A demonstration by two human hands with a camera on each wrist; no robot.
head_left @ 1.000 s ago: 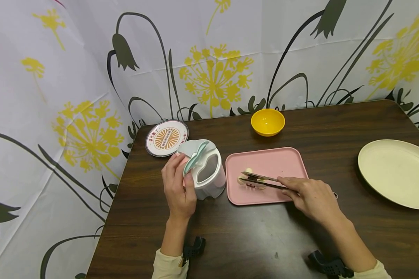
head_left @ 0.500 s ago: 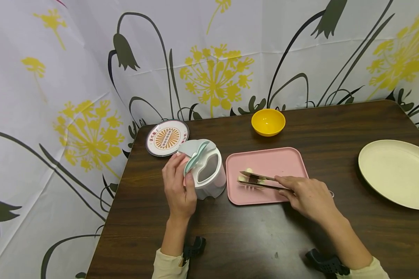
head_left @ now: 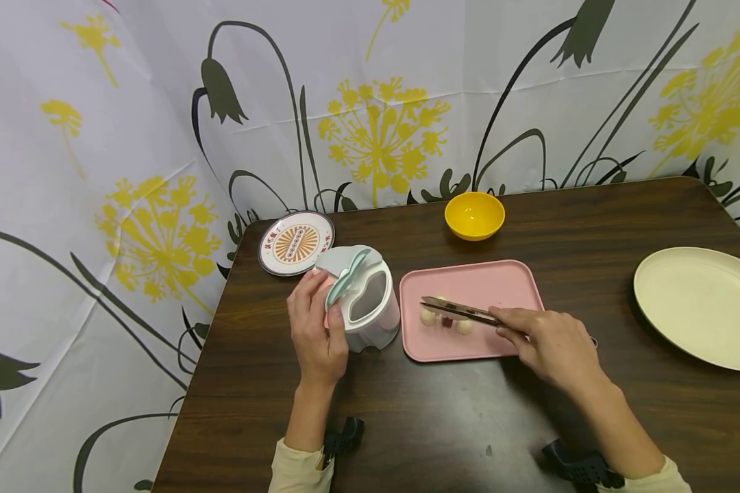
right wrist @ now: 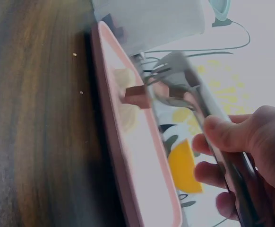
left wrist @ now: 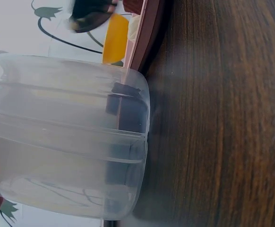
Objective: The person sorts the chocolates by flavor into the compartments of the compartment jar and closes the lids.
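Observation:
My left hand [head_left: 317, 332] curls round the side of a white plastic container [head_left: 373, 318] with a teal lid flap [head_left: 347, 277] that stands tilted up; the left wrist view shows the translucent container wall [left wrist: 57, 137] close up. In my right hand [head_left: 555, 349] are metal tongs [head_left: 459, 310], one tip slotted like a fork in the right wrist view. The tongs' arms are nearly together over a pink tray [head_left: 499, 287]. Under them lie a brown cube [right wrist: 136, 96] and several whitish balls [head_left: 428, 317]. Whether the tips touch the cube, I cannot tell.
A yellow bowl [head_left: 475, 216] stands behind the tray. At the back left lies a patterned round plate [head_left: 296, 243], partly behind the container. A large cream plate [head_left: 703, 308] is at the right. Flowered cloth [head_left: 376, 68] hangs behind the dark wooden table [head_left: 425, 424].
The tongs' arms, spread apart around the pieces before, have come nearly together and shifted slightly, so the brown cube and balls show below them. My left hand and the container have stayed put.

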